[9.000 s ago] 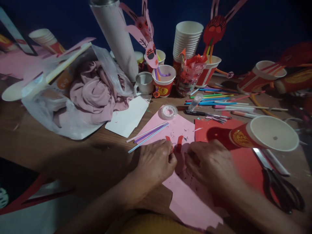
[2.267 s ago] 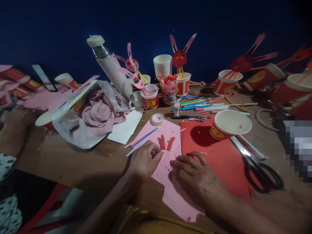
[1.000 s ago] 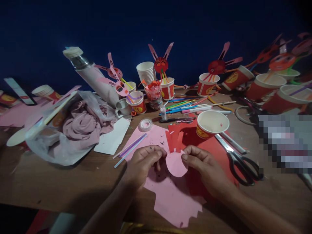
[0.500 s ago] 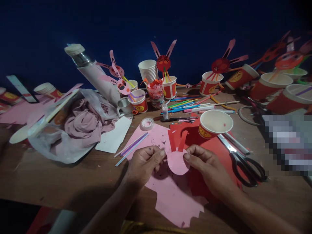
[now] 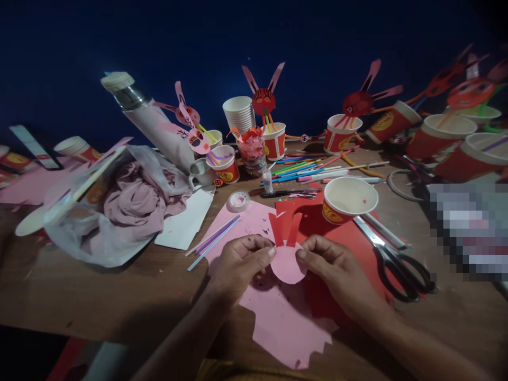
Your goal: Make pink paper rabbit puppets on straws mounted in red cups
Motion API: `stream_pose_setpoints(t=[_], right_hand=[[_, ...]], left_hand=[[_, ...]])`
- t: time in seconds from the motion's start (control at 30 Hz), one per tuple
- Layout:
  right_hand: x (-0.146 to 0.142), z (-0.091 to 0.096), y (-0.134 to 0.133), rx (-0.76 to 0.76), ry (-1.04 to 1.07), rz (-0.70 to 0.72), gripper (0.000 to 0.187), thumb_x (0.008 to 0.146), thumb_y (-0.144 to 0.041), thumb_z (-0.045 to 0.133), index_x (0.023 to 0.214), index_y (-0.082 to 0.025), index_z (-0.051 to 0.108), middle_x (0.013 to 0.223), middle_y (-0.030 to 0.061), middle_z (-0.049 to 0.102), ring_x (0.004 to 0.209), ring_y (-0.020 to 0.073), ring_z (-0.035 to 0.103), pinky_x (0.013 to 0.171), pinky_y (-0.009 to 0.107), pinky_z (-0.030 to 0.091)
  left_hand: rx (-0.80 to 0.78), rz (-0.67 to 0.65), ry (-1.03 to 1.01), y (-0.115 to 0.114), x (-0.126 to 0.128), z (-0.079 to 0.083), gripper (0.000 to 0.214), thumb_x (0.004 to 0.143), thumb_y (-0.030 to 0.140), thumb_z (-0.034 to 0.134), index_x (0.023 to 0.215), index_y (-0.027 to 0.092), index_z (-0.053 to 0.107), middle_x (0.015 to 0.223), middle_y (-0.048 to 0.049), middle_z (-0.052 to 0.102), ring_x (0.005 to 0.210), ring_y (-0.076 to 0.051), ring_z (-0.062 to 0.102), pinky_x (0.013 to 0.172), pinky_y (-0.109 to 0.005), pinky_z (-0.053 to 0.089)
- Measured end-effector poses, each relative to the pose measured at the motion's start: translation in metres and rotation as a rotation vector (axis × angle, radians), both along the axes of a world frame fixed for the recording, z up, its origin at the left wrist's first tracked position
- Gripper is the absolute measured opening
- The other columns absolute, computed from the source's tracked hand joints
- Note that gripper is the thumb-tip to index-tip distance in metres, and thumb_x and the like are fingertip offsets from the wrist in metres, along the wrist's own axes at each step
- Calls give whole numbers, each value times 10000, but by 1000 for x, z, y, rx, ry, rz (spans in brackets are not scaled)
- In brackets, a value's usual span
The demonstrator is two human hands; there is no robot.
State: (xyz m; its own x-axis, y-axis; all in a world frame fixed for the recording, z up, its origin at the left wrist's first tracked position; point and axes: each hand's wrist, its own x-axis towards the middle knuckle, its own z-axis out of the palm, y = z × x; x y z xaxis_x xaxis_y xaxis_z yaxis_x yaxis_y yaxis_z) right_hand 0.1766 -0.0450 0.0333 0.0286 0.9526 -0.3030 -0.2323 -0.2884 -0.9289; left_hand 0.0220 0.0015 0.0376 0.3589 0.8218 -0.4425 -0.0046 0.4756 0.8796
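Note:
Between my hands is a pink paper circle (image 5: 288, 265) with two red paper strips (image 5: 292, 230) standing up from its top edge like ears. My left hand (image 5: 246, 264) pinches the circle's upper left edge between thumb and fingers. On the other side, my right hand (image 5: 331, 262) grips its upper right edge the same way. Beneath lie a pink paper sheet (image 5: 286, 333) with a ragged cut edge and a red paper sheet (image 5: 357, 254). Black-handled scissors (image 5: 391, 262) rest right of my right hand.
An open paper cup (image 5: 349, 201) stands beyond my right hand. Straws (image 5: 216, 238) and a tape roll (image 5: 238, 201) lie to the left, near a plastic bag (image 5: 91, 243) with cloth. Behind are a glue bottle (image 5: 268, 182), pens (image 5: 301, 169), a thermos (image 5: 159, 129) and several rabbit-faced cups (image 5: 273, 143).
My left hand has shifted right and now pinches the circle's left edge, where before its fingertips were just beside it. The left red strip leans slightly further left.

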Motion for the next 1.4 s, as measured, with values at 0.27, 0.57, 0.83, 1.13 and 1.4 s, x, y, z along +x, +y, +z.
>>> stream_pose_setpoints(t=[0.27, 0.57, 0.83, 1.13, 1.4], right_hand=[[-1, -2, 0, 22, -6, 14, 209, 719, -322, 587, 608, -166, 503, 543, -46, 492, 505, 70, 422, 490, 195, 340], [1, -8, -2, 150, -239, -51, 189, 790, -332, 506, 682, -176, 513, 612, -17, 537, 554, 105, 508, 525, 222, 415], [1, -5, -7, 532, -701, -4, 67, 811, -188, 474, 788, -199, 536, 723, 28, 584, 659, 145, 540, 598, 265, 429], [1, -9, -8, 785, -860, 25, 209, 770, -126, 504, 962, -195, 551, 888, 70, 618, 840, 194, 551, 722, 334, 430], [4, 1, -3, 298, -415, -81, 220, 806, -288, 494, 1009, -204, 515, 880, 40, 581, 783, 158, 551, 682, 267, 447]], left_hand=[[-6, 9, 14, 3, 1, -5, 137, 624, 261, 618, 622, 139, 556, 406, 62, 461, 341, -44, 392, 356, -162, 303], [751, 299, 210, -19, 2, -1, 144, 775, 225, 507, 807, 176, 639, 792, -30, 587, 672, -120, 537, 605, -223, 430], [591, 53, 295, -37, 16, -5, 353, 731, 233, 579, 1080, 184, 560, 1137, -101, 506, 887, -183, 538, 734, -252, 442], [88, 85, -156, -18, 22, -8, 170, 729, 284, 590, 808, 134, 606, 715, -27, 627, 658, -125, 557, 603, -216, 420], [-4, 18, -49, 5, 7, -1, 188, 711, 306, 582, 668, 124, 566, 480, 34, 522, 371, -62, 458, 373, -176, 290]])
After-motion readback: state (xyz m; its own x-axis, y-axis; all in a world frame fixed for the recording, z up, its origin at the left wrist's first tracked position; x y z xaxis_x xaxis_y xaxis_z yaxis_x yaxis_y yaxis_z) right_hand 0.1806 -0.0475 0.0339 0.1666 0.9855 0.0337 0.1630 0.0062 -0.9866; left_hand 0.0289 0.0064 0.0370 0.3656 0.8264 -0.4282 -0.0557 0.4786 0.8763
